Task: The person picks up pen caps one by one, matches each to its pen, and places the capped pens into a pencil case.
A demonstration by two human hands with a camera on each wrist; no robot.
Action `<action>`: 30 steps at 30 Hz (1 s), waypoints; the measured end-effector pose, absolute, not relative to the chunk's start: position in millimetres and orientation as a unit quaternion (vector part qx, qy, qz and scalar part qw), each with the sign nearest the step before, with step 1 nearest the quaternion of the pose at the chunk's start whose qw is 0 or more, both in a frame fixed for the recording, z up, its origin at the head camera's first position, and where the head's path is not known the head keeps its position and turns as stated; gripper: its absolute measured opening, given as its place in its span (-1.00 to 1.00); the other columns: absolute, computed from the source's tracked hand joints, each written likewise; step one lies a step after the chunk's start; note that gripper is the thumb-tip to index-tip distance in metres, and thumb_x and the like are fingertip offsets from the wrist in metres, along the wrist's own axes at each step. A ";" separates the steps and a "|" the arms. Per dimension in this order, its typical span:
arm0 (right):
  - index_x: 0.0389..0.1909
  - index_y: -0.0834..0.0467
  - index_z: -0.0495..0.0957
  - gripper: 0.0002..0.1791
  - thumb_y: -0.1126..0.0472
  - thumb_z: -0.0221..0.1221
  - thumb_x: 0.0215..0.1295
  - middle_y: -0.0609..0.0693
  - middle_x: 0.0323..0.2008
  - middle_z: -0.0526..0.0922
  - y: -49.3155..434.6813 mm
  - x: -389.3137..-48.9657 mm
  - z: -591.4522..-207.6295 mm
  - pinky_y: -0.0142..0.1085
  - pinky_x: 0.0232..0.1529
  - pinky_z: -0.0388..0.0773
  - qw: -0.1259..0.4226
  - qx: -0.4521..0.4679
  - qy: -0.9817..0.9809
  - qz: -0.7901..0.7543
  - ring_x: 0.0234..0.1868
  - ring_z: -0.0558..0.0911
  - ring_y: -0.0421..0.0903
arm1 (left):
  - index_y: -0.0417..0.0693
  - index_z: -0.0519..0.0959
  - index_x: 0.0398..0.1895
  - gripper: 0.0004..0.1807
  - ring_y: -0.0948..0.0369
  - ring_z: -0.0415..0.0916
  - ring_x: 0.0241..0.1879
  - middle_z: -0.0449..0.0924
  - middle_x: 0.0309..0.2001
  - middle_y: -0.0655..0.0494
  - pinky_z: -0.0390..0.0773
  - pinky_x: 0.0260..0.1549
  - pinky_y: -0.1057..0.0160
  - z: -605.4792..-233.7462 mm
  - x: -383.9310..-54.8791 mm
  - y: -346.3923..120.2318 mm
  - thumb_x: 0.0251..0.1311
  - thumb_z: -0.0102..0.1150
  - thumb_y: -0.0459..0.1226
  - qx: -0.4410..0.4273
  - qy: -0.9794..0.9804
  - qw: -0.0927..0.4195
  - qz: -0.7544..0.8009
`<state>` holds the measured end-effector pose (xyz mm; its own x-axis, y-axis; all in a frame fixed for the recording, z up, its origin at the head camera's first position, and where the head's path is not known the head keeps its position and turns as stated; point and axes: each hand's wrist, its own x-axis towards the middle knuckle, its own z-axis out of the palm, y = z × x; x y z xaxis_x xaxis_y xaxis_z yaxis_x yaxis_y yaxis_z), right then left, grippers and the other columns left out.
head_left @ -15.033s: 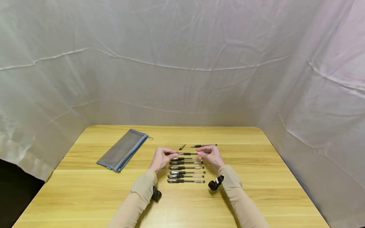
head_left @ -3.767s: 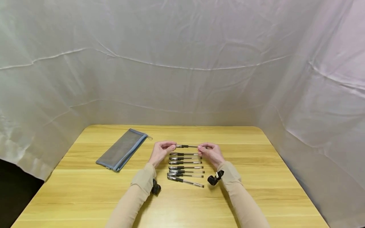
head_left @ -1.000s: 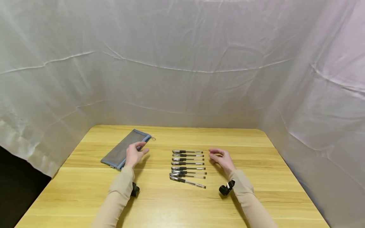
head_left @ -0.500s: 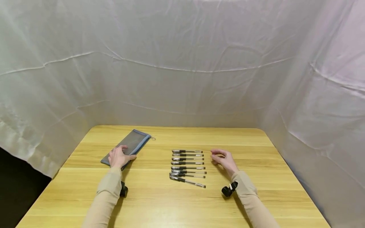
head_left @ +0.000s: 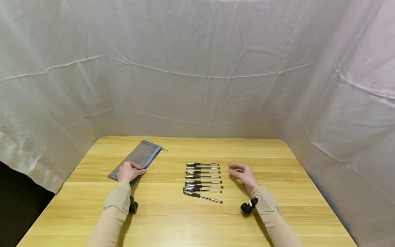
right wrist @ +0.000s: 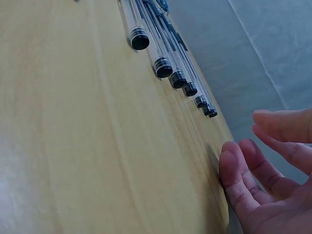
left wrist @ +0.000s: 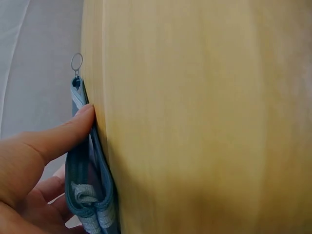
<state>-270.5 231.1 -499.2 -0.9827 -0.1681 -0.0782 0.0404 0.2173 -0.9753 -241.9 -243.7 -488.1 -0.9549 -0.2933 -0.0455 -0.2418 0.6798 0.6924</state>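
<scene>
Head view: one flat rectangular pouch of grey mesh with blue trim (head_left: 139, 154), lying aslant on the pale wood-grain tabletop (head_left: 172, 223); small metal ring (head_left: 165, 150) at its far corner. Left hand (head_left: 127, 172), at the pouch's near end. Right hand (head_left: 243, 174), beside the right ends of the pens, touching none. Eight clear-barrelled pens with black sections (head_left: 194, 177), in a row between the hands; nearest one askew. Grey fabric drape (head_left: 197, 85) behind.

Left wrist view: grip narrow, pouch held between thumb (left wrist: 63, 137) and fingers. Slim gap between two trimmed edges; zip undone or not, cannot tell.

Right wrist view: grip moderately wide, fingers gently bent, nothing held. Black pen ends (right wrist: 140, 39) near, apart from the fingertips.

Risks, as judged: limp mesh, pinched at one side, could fold or slip if lifted there. Round pens could roll if a sleeve brushed them; the crowded nearer ones would likely shift together.
</scene>
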 end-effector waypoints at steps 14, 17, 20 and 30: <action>0.23 0.43 0.46 -0.53 0.34 0.23 0.34 0.42 0.13 0.57 233.0 -264.1 -499.8 -0.41 -0.12 0.64 0.102 -0.060 0.778 -0.617 -0.19 0.67 -0.20 | -0.07 0.68 -0.48 -0.71 -0.04 0.57 -0.24 0.68 -0.21 -0.14 0.52 -0.35 0.02 -478.3 -224.8 -224.9 -0.01 0.55 -0.07 0.112 -0.937 -0.029 -0.329; 0.21 0.44 0.47 -0.54 0.35 0.24 0.33 0.41 0.10 0.59 232.3 -261.4 -498.6 -0.40 -0.13 0.64 0.104 -0.060 0.781 -0.613 -0.20 0.66 -0.20 | -0.05 0.66 -0.52 -0.68 0.01 0.55 -0.31 0.69 -0.28 -0.09 0.51 -0.37 0.06 -475.7 -220.8 -215.8 -0.03 0.56 -0.04 0.099 -0.946 -0.035 -0.308; 0.19 0.46 0.48 -0.55 0.37 0.24 0.32 0.40 0.06 0.61 232.0 -259.1 -497.4 -0.39 -0.15 0.64 0.107 -0.061 0.780 -0.613 -0.22 0.65 -0.20 | -0.06 0.64 -0.53 -0.65 0.06 0.53 -0.36 0.68 -0.34 -0.05 0.49 -0.40 0.13 -473.5 -216.8 -206.0 -0.06 0.58 -0.03 0.084 -0.950 -0.038 -0.297; 0.14 0.46 0.51 -0.58 0.34 0.24 0.32 0.36 -0.02 0.66 233.6 -251.0 -494.2 -0.36 -0.12 0.65 0.134 -0.093 0.794 -0.586 -0.24 0.65 -0.17 | -0.09 0.64 -0.50 -0.71 0.12 0.49 -0.38 0.66 -0.35 -0.01 0.44 -0.44 0.24 -470.7 -207.6 -176.4 0.00 0.55 -0.12 0.049 -0.949 -0.051 -0.307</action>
